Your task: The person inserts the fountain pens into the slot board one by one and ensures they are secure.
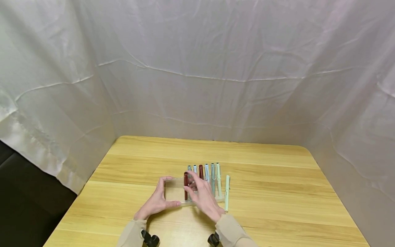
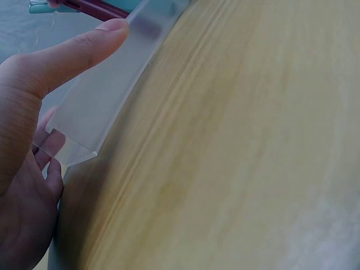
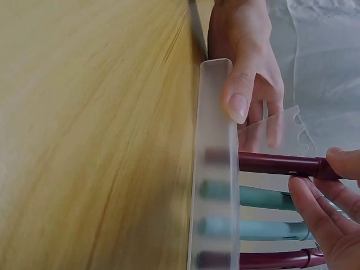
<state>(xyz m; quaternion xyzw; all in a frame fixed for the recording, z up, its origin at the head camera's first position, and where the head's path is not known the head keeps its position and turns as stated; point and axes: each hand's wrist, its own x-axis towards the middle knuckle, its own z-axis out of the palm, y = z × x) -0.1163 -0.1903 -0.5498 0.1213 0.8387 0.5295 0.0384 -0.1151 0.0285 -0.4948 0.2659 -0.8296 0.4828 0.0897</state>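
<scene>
While the left hand (image 1: 156, 202) steadies the clear rack (image 1: 173, 190) mid-table, the right hand (image 1: 202, 196) pinches a dark red pen (image 1: 186, 185) into its left slots; one pale green pen (image 1: 227, 192) lies outside, right, apparently remaining.

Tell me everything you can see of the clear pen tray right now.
The clear pen tray is frosted, translucent plastic, lying flat on the wooden table. Its near wall is a rounded strip, and a scalloped rack edge shows in the right wrist view. Pens lie side by side in it, dark red and pale teal; its left part is bare. The left hand grips its left end, thumb on the near wall. The right hand pinches the leftmost dark red pen lying in it.
</scene>
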